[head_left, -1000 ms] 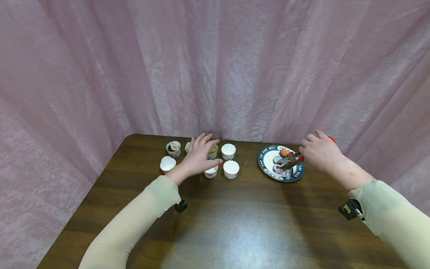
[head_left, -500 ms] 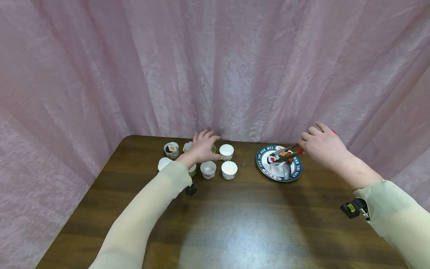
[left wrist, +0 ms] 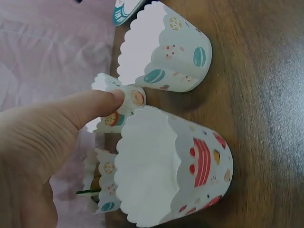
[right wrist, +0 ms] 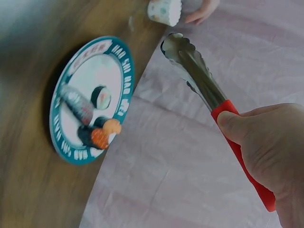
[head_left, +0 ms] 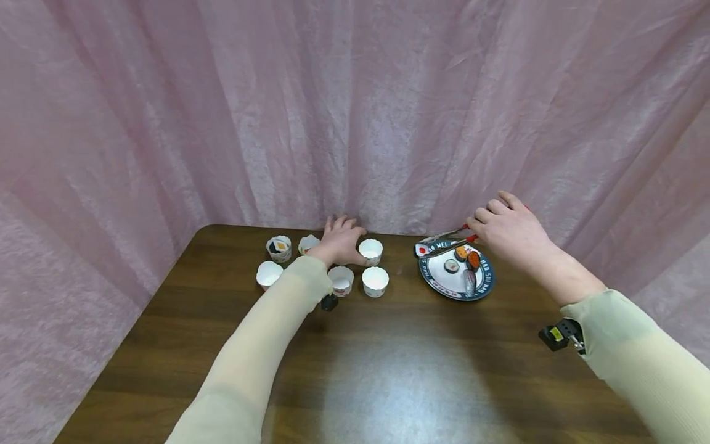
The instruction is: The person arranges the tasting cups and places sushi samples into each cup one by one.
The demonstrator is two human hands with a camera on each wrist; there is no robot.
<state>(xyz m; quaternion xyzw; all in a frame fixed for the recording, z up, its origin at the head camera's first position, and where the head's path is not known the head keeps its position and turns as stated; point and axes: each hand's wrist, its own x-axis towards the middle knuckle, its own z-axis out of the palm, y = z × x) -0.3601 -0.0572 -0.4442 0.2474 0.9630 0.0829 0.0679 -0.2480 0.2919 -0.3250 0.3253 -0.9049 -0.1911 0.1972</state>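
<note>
In the head view my right hand (head_left: 507, 231) grips red-handled metal tongs (right wrist: 199, 71) above the plate's far left rim. A black-edged white sushi piece with a red centre (head_left: 422, 250) is at the tongs' tips. The white plate with a dark lettered rim (right wrist: 57, 124) bears several other sushi pieces. My left hand (head_left: 339, 242) reaches over the paper cups, fingers spread and slightly bent. Its thumb lies in front of a back-row cup (left wrist: 137, 98); whether they touch I cannot tell. The hand and sleeve hide some cups. A nearer white cup (left wrist: 147, 166) stands beside it.
At the back left, one paper cup (head_left: 279, 248) holds a black, white and yellow piece. Another white cup (head_left: 269, 274) stands in front of it, and a further one (head_left: 375, 282) at the front right. A pink curtain (head_left: 355, 111) hangs behind the wooden table (head_left: 388, 357).
My right hand has raised the tongs and moved them leftward, with the red-centred sushi at their tips. My left hand has shifted slightly rightward among the cups.
</note>
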